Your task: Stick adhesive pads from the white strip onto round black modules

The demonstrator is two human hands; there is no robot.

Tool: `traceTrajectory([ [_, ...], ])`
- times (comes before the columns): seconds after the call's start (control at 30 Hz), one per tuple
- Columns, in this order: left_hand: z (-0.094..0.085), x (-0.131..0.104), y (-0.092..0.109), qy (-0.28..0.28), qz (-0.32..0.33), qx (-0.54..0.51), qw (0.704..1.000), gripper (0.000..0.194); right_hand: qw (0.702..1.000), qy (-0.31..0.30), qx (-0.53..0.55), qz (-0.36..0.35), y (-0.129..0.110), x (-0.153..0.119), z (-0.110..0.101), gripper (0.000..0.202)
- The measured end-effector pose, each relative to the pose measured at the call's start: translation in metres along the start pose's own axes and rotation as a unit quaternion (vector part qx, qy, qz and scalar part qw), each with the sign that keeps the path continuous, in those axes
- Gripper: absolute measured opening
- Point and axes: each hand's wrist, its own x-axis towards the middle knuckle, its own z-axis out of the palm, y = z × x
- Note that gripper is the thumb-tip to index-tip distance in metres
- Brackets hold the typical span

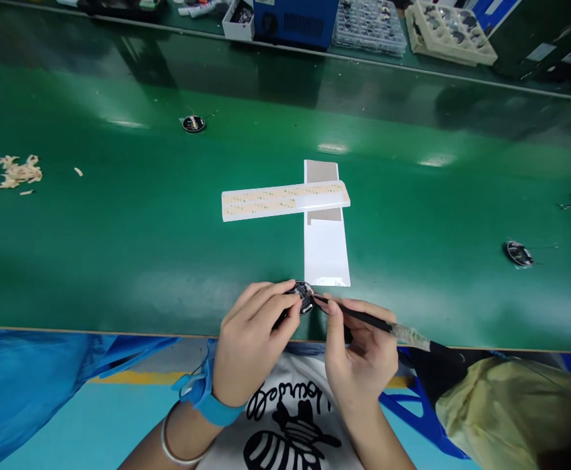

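Note:
My left hand (pixel 261 320) holds a small round black device part (pixel 306 297) near the table's front edge, with the fingertips closed on its left side. Some of its inside parts show, but the details are too small to make out. In my right hand (pixel 361 336) is a pair of slim black tweezers (pixel 368 319), with a speckled wrap towards the rear end. Their tips touch or nearly touch the right side of the round part. Just beyond lies a white backing sheet (pixel 325 251), crossed by a strip of small beige stickers (pixel 261 201).
Similar round parts lie at the back left (pixel 194 123) and on the right (pixel 519 253). A pile of beige scraps (pixel 19 172) is at the far left. Along the back shelf stand a blue box (pixel 295 23), clear trays (pixel 370 26) and a cream tray (pixel 452 32).

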Motion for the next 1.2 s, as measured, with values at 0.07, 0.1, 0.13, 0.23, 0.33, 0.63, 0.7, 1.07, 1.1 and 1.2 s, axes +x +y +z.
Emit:
traceTrajectory([
  [0.07,0.0,0.0,0.0,0.003,0.003,0.006,1.0,0.01,1.0,-0.001,-0.014,0.0,0.001,0.0,0.0,0.018],
  [0.1,0.001,-0.001,0.0,0.005,0.003,0.009,1.0,0.01,1.0,-0.002,-0.018,0.003,0.001,0.0,0.0,0.018],
  [0.13,0.001,-0.001,0.0,0.005,0.004,0.011,1.0,0.01,1.0,-0.004,-0.019,0.007,0.0,0.0,0.0,0.017],
  [0.23,0.002,-0.001,0.0,0.006,0.007,0.013,1.0,0.011,1.0,-0.003,-0.023,0.017,0.0,0.001,0.0,0.015],
  [0.33,0.001,-0.002,0.0,0.005,0.008,0.011,1.0,0.012,0.999,-0.003,-0.028,0.016,0.0,0.0,0.0,0.014],
  [0.63,-0.001,-0.002,-0.002,-0.027,0.029,0.02,0.999,0.014,1.0,-0.007,-0.006,-0.013,0.004,-0.003,-0.001,0.024],
  [0.7,-0.002,-0.002,-0.002,-0.039,0.039,0.03,0.998,0.016,1.0,-0.019,0.011,-0.017,0.005,-0.002,-0.001,0.029],
  [1.07,-0.01,0.005,-0.003,-0.107,0.172,0.155,0.967,0.017,0.997,-0.062,0.052,-0.011,0.007,-0.002,-0.004,0.049],
  [1.1,-0.011,0.005,-0.003,-0.115,0.175,0.161,0.965,0.019,0.996,-0.066,0.059,-0.011,0.008,-0.002,-0.005,0.049],
  [1.2,-0.012,0.004,-0.004,-0.127,0.165,0.169,0.963,0.024,0.995,-0.056,0.08,-0.015,0.009,-0.003,-0.004,0.047],
])
